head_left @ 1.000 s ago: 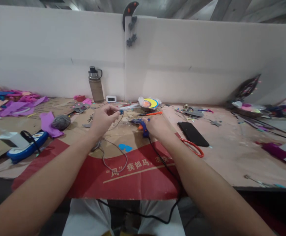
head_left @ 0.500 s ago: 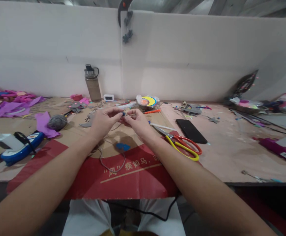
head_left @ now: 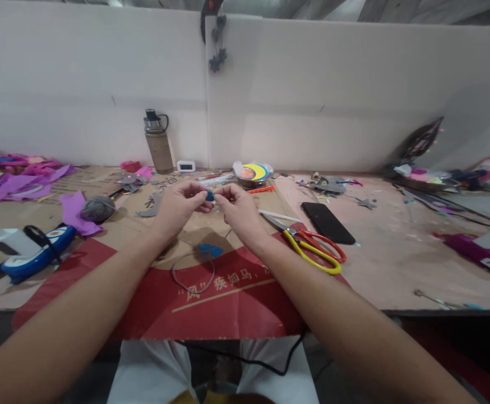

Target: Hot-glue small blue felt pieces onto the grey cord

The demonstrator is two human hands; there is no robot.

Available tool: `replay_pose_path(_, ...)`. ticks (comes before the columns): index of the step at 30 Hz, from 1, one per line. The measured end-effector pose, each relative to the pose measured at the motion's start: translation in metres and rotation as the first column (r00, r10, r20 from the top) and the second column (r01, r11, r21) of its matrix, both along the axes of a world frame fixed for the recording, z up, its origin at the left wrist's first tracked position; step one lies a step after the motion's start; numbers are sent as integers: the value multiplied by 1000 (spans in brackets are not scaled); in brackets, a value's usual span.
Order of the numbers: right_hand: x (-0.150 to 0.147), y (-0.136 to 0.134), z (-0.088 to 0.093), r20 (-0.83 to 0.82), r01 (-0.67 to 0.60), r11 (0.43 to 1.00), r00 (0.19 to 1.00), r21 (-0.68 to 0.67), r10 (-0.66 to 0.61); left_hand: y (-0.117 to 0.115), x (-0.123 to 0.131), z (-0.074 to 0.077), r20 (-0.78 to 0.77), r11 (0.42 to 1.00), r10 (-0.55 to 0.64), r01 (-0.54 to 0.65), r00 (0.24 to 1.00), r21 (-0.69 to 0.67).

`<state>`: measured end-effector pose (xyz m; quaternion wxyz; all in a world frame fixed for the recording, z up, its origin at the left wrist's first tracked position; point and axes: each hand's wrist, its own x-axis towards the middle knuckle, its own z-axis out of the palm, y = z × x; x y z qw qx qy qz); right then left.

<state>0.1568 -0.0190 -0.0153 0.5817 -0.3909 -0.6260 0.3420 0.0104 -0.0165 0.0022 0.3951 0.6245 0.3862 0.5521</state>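
My left hand (head_left: pixel 180 209) and my right hand (head_left: pixel 237 209) meet above the cardboard sheet (head_left: pixel 211 292), fingers pinched together on a small blue piece (head_left: pixel 209 196). A thin grey wire (head_left: pixel 192 272) hangs from between the hands and loops on the red print of the cardboard. Below the hands lies a blue felt cutout (head_left: pixel 209 250). Scissors with yellow and red handles (head_left: pixel 312 251) lie just right of my right hand.
A black phone (head_left: pixel 327 223) lies beyond the scissors. A water bottle (head_left: pixel 157 143), a small white clock (head_left: pixel 185 166) and a bowl with coloured discs (head_left: pixel 252 174) stand by the back wall. Purple felt scraps (head_left: pixel 22 182), grey yarn (head_left: pixel 97 209) and a blue device (head_left: pixel 35 255) fill the left.
A second ago my right hand rested on a blue glue gun; it let go and joined my left hand on the small blue piece. The scissors came into view.
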Motion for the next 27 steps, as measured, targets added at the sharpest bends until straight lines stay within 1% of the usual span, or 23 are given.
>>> replay_pose_path(3,1,1,0,36,32,998,999,45,-34,-3,2,1,-18,1000,-25,25,1000,1)
replay_pose_path(6,3,0,2,51,63,997,997,40,-65,-6,3,2,-35,999,-45,45,998,2)
replay_pose_path(11,4,-2,4,74,78,997,994,26,-80,-8,3,4,-73,999,-40,40,997,-2)
replay_pose_path(16,2,-4,4,91,112,991,989,70,-118,-6,2,3,-69,1000,-29,28,997,-13)
replay_pose_path(19,1,-6,3,109,103,990,988,93,-113,-5,1,2,-61,1000,-14,14,998,-14)
replay_pose_path(22,1,-8,4,95,89,991,991,95,-98,-5,2,2,-32,1000,-8,8,999,-8)
replay_pose_path(27,0,-10,5,68,85,995,994,43,-87,-5,3,2,5,1000,10,-10,1000,-3)
